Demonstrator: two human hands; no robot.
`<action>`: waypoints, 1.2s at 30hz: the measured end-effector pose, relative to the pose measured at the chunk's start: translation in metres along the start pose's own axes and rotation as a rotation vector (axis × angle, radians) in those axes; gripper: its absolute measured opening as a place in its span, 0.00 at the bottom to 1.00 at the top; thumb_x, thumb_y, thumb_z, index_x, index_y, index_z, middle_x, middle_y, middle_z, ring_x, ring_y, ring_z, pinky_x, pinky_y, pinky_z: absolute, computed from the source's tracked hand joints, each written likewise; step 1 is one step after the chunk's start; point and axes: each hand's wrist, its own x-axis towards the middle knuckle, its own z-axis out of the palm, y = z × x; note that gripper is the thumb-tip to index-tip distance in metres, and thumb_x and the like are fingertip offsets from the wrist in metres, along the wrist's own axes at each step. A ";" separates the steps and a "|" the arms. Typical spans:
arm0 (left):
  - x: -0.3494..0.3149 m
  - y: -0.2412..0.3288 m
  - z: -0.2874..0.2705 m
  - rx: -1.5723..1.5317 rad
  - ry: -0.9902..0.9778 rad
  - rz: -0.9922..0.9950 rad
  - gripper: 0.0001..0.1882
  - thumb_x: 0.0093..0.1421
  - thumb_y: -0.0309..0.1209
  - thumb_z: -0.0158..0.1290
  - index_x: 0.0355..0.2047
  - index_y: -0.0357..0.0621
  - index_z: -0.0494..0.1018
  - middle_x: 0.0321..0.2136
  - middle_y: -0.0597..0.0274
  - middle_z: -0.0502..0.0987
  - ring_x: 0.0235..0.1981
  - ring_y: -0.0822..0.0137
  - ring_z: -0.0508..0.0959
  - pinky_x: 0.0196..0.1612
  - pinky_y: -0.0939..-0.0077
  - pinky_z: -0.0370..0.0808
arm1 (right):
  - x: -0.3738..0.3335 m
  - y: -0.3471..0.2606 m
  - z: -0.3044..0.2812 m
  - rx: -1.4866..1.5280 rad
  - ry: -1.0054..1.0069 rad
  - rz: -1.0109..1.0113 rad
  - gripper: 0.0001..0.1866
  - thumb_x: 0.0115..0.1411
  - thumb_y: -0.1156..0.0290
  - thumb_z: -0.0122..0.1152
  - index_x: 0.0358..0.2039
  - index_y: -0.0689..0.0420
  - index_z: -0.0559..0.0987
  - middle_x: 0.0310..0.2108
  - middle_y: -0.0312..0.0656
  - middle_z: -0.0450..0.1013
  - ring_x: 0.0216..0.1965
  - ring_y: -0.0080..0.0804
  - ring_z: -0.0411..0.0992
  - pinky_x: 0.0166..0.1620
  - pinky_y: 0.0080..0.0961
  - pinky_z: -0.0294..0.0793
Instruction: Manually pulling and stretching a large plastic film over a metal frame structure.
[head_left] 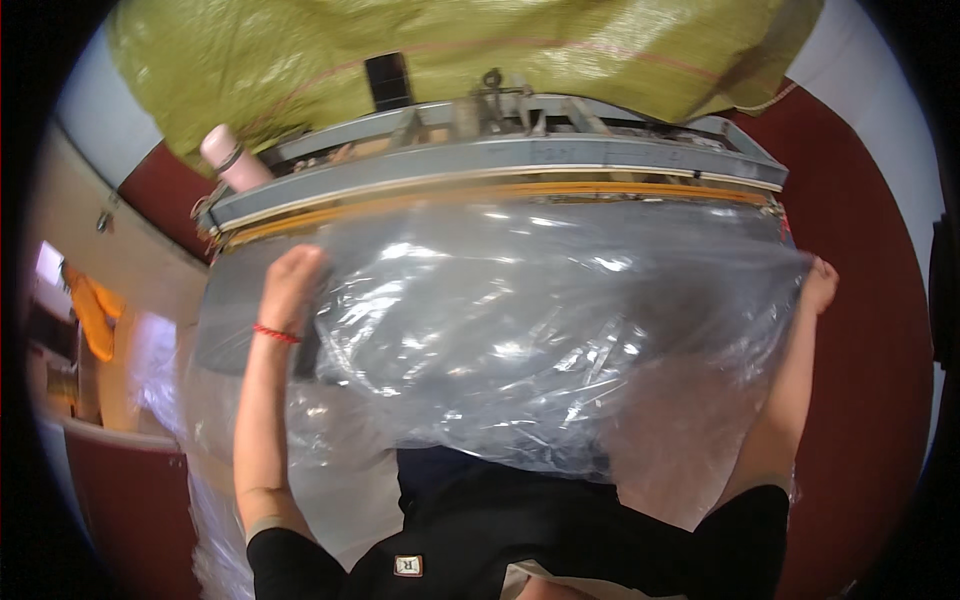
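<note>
A large clear plastic sheet (480,320), wrinkled and shiny, is spread between my hands across a grey tabletop (240,290) and hangs toward my body. My left hand (295,278) is closed at the sheet's left edge, a red bracelet on the wrist. At the far right, my right hand (822,285) is closed on the sheet's upper right corner, pulling it taut. Both arms reach forward and wide apart. Whether the sheet is a single layer or a bag, I cannot tell.
Beyond the sheet runs a long grey metal frame (500,158) with an orange strip (480,192) along its near side. A pink bottle (235,160) and a dark phone-like slab (388,82) stand there. Yellow-green woven sheeting (560,50) covers the back. An orange item (92,310) shows left.
</note>
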 end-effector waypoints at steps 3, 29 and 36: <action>-0.028 0.033 0.042 -0.148 -0.160 0.004 0.08 0.55 0.37 0.49 0.27 0.46 0.71 0.16 0.78 0.63 0.15 0.85 0.58 0.17 0.90 0.52 | -0.024 -0.075 -0.026 -0.055 0.186 -0.330 0.17 0.51 0.62 0.56 0.39 0.58 0.73 0.38 0.45 0.70 0.39 0.36 0.69 0.43 0.28 0.66; -0.093 0.069 0.071 0.732 0.340 1.040 0.10 0.39 0.20 0.55 0.15 0.40 0.62 0.13 0.60 0.66 0.15 0.63 0.69 0.17 0.75 0.64 | -0.404 -0.385 -0.068 1.455 -1.822 -0.235 0.12 0.56 0.71 0.51 0.41 0.58 0.72 0.25 0.32 0.68 0.25 0.14 0.65 0.23 0.07 0.59; -0.121 -0.007 -0.003 0.558 -0.582 0.385 0.04 0.48 0.26 0.48 0.22 0.37 0.69 0.17 0.55 0.70 0.19 0.60 0.71 0.25 0.73 0.67 | -0.341 -0.318 0.010 1.348 -1.320 0.262 0.02 0.55 0.71 0.49 0.29 0.54 0.70 0.22 0.28 0.63 0.22 0.14 0.60 0.24 0.11 0.60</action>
